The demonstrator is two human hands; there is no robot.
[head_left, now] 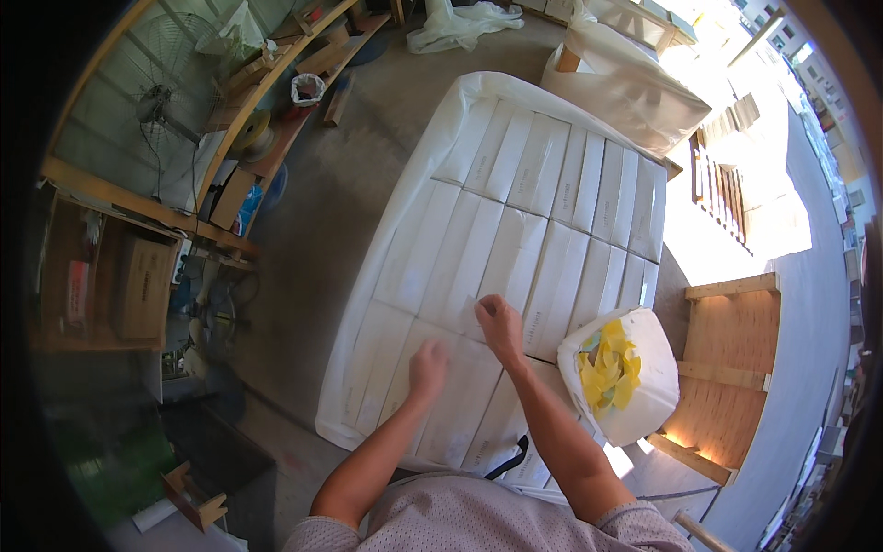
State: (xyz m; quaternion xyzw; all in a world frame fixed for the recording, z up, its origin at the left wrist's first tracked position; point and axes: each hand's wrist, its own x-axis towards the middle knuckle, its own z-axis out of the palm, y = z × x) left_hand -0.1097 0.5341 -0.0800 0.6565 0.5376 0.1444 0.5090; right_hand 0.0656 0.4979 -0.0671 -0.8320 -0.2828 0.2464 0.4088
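Observation:
In front of me stands a stack of white cartons [520, 253] set in tight rows, with pale plastic film [391, 212] around its far and left sides. My right hand [499, 324] is over the middle of the cartons, thumb and fingers pinched together. A faint pale bit shows at its fingertips, too small to make out. My left hand [428, 368] hovers over the nearer left cartons, its fingers smeared by motion. To the right of my right forearm, a white open container [648, 382] holds yellow and pale green pieces [607, 368]. A black strap-like thing [512, 457] lies near my waist.
A wooden pallet-like frame [727, 377] stands on the right. Beyond the stack is another film-covered load [625, 92]. Along the left run a wooden shelf [267, 138], a large fan [161, 101] and a brown carton [145, 285]. Crumpled plastic film [464, 26] lies on the far floor.

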